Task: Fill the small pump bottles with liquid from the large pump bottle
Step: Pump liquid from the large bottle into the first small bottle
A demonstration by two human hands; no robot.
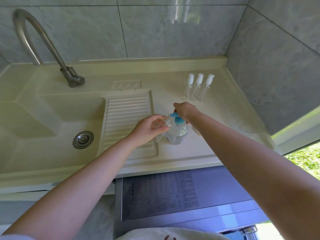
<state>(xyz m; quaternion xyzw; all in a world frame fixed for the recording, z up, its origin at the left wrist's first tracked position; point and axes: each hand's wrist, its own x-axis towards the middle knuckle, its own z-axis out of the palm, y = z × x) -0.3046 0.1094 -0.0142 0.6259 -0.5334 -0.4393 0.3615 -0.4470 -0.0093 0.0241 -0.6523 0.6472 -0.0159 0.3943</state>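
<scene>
The large clear pump bottle with a blue pump head stands on the counter beside the ribbed drainboard. My right hand rests on top of the blue pump, fingers bent over it. My left hand grips a small clear bottle, its open mouth held right under the blue spout. Three more small pump bottles with white caps stand in a row at the back right of the counter.
A cream sink basin with a metal drain lies to the left, a curved steel tap behind it. The ribbed drainboard sits between basin and bottles. Tiled walls close off the back and right.
</scene>
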